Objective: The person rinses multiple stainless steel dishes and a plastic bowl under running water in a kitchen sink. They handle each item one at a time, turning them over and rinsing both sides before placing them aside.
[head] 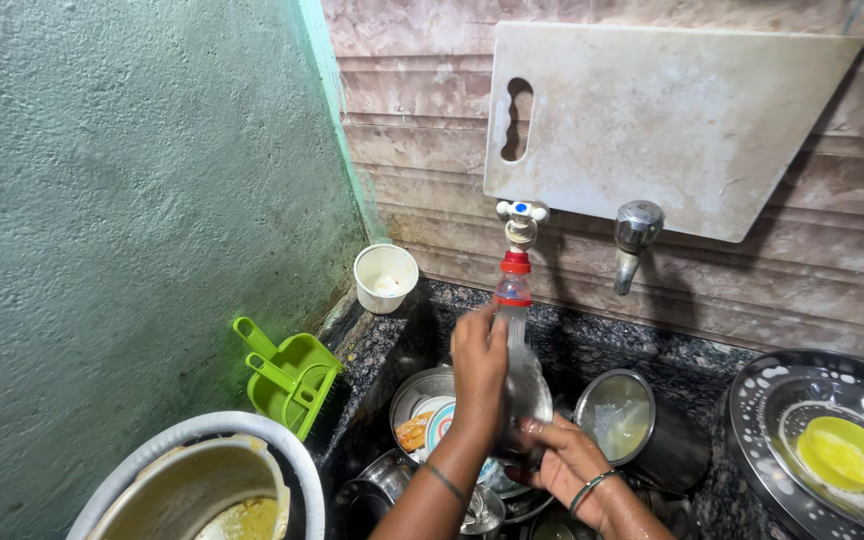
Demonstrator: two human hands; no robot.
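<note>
My left hand point(477, 375) and my right hand point(564, 460) both grip a small steel vessel point(529, 400) over the sink. Water runs onto it from a tap point(520, 225) fitted with a red and clear plastic nozzle point(513, 285). My left hand is pressed on the vessel's left side, my right hand cups it from below. Under them in the sink lie several steel dishes, one a plate with food scraps point(419, 415). I cannot see the vessel's inside.
A steel pot with cloudy water point(632, 425) stands right of my hands. A big steel plate holding a yellow lid point(842, 450) sits at far right. A second tap point(635, 235), a white cutting board point(652, 120), a white cup point(385, 277), a green dustpan with brush point(287, 375) and a pot at lower left point(202, 485) surround the sink.
</note>
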